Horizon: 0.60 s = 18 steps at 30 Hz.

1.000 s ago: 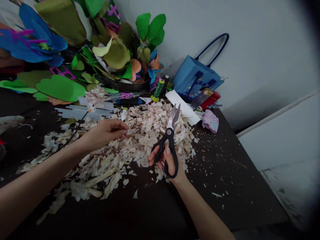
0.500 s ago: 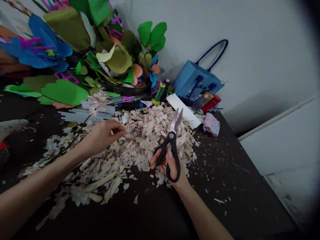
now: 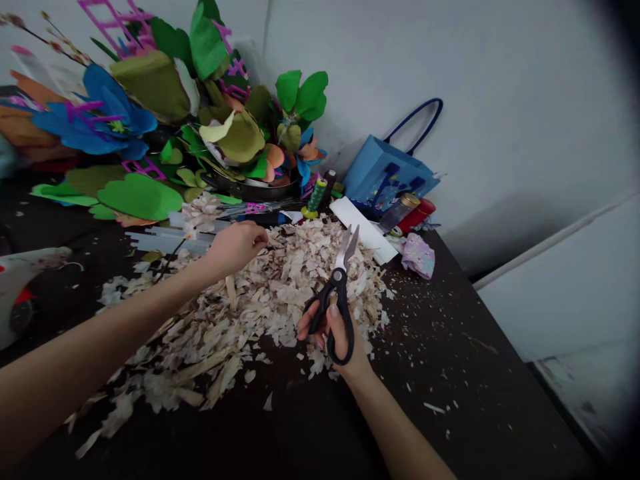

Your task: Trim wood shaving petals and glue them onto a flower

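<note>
**Dark tabletop (image 3: 480,393), pale wall (image 3: 515,100): left hand (image 3: 234,247) shifted to far-left edge of flake pile, scissors (image 3: 339,275) held level of before**

Change over the last half second: the left hand has gone from above the middle-left of the pale flake pile (image 3: 290,273) to its far-left edge. The whole view has also tipped a little, so part of the apparent shift is the head. The right hand (image 3: 340,332) keeps nearly the same place. Reading for the work: the scissors look idle, as no piece is seen between the blades.

Left fingers: curled together, tips pointing right and slightly down. Whether they pinch a flake cannot be told; the tips are too small and partly hidden. Back of the hand up, forearm slanting in from lower left. A narrow pale strip (image 3: 231,291) shows just below the wrist; loose or resting, unclear.

Right fingers: wrapped round the scissors' handles, thumb at the nearer loop. Blades parted slightly, pointing away, over the pile.

Outward: translucent strips (image 3: 167,242) and a pale flower (image 3: 201,212) near the left hand; green thread spool (image 3: 317,195) beyond the pile; white slab (image 3: 366,232) past the blade tips; blue bag (image 3: 367,167) against the wall.
</note>
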Motion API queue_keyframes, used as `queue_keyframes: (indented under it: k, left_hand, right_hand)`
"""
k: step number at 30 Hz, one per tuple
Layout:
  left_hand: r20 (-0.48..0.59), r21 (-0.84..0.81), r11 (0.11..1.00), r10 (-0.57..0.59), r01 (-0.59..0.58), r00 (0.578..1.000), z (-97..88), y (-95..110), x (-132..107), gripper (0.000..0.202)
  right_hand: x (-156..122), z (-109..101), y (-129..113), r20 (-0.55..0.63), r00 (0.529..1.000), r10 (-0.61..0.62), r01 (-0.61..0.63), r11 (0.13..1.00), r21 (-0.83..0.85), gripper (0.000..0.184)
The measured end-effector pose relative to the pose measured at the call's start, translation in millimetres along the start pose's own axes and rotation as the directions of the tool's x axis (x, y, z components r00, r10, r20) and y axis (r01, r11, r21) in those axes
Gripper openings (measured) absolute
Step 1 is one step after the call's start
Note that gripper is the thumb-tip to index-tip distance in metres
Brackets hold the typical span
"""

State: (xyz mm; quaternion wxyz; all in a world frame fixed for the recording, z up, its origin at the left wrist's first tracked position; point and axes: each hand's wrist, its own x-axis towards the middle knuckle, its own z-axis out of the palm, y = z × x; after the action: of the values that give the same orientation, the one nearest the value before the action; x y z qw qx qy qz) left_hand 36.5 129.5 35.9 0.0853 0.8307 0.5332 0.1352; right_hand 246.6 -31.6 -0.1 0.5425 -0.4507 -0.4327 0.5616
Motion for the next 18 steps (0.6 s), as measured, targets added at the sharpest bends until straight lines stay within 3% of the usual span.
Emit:
queue_keyframes:
  k: [6, 10, 18]
  left_hand:
    - [-0.015, 0.117, 0.993, -0.026, 0.027, 1.0, 3.8, 2.8, 23.5, 0.029]
    - [0.053, 0.168, 0.986, -0.017, 0.008, 0.998, 8.7, -6.1, 32.1, 0.025]
    - [0.133, 0.131, 0.99, 0.024, -0.042, 0.991, 17.3, -11.0, 40.3, 0.024]
  right_hand:
    - [0.0, -3.1, -3.0, 0.013, 0.999, -0.042, 0.042, 0.999, -0.013, 0.048]
    - [-0.1, -4.8, -1.6, 0.027, 0.999, -0.045, 0.045, 0.999, -0.015, 0.045]
    - [1.3, -4.0, -3.9, 0.025, 0.999, -0.027, 0.027, 1.0, -0.012, 0.047]
